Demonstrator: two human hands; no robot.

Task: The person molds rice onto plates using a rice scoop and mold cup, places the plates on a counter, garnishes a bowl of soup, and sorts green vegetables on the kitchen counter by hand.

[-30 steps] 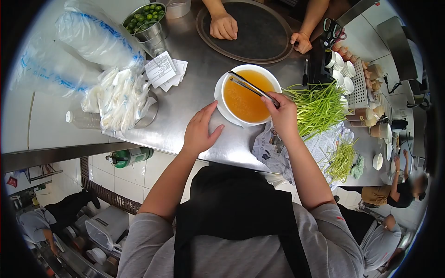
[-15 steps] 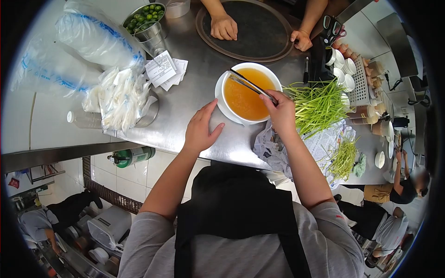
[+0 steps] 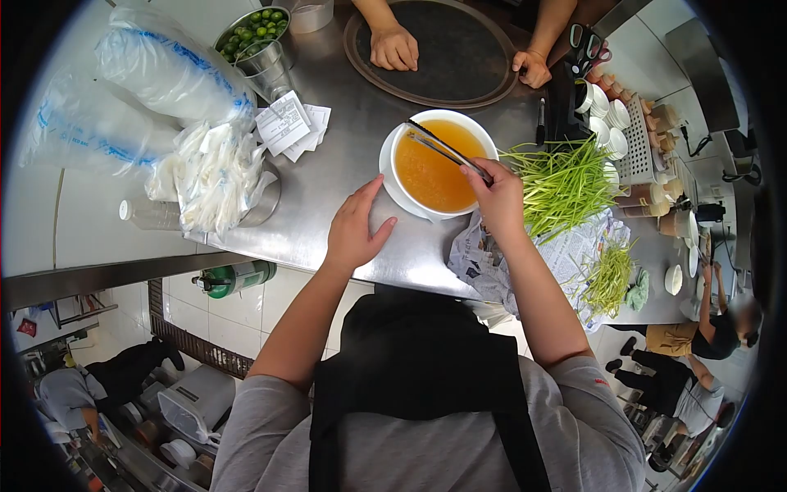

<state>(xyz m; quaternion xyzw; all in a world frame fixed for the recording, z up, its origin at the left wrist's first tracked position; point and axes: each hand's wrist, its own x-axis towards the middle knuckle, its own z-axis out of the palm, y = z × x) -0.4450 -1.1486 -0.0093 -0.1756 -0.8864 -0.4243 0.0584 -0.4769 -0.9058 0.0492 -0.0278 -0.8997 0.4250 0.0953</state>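
A white bowl [image 3: 492,144] of orange-brown broth [image 3: 438,168] stands on a white plate [image 3: 388,182] on the steel counter. My right hand [image 3: 498,193] is closed around a pair of metal tongs [image 3: 447,148], whose dark tips reach over the broth toward the bowl's far left side. Whether the tips touch the broth I cannot tell. On the near left side of the plate rests my left hand [image 3: 357,225], fingers stretched and thumb apart, its fingertips by the plate's edge. Beside my right hand lies a pile of green stalks [image 3: 561,184] on newspaper [image 3: 557,261].
Across the counter [image 3: 328,82], a co-worker's hands [image 3: 393,47] rest on a round dark tray [image 3: 447,49]. Plastic bags [image 3: 209,176], paper slips [image 3: 287,123] and a metal container of green limes [image 3: 258,33] stand at the left. Small white cups [image 3: 615,143] and scissors [image 3: 584,45] are at the right.
My hands and the tongs stay almost where they were above the bowl. In the background at the right, a person has shifted position slightly.
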